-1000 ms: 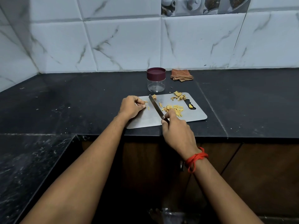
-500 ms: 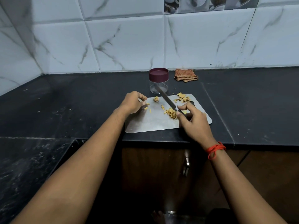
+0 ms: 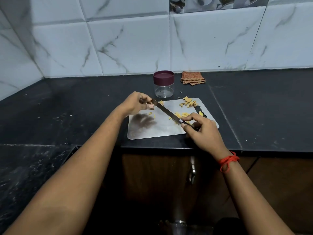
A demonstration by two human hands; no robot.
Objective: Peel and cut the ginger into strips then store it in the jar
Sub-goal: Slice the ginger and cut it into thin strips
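Holding the knife (image 3: 166, 111) by its handle in your right grip (image 3: 203, 131), you have its tip at your left grip (image 3: 137, 104), fingers curled; whether they pinch anything is unclear. Cut ginger strips (image 3: 184, 114) lie on the cutting board (image 3: 152, 131); the lidded jar (image 3: 163, 83) stands behind it on the bench (image 3: 84, 107).

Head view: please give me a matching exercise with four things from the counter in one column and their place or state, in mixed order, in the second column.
Column 1:
1. jar
2. knife
3. cloth
4. ginger strips

Column 2:
A. folded, near the wall
B. held by the right hand
C. closed with a dark red lid
D. lying on the cutting board

Pairs: 1-C, 2-B, 3-A, 4-D
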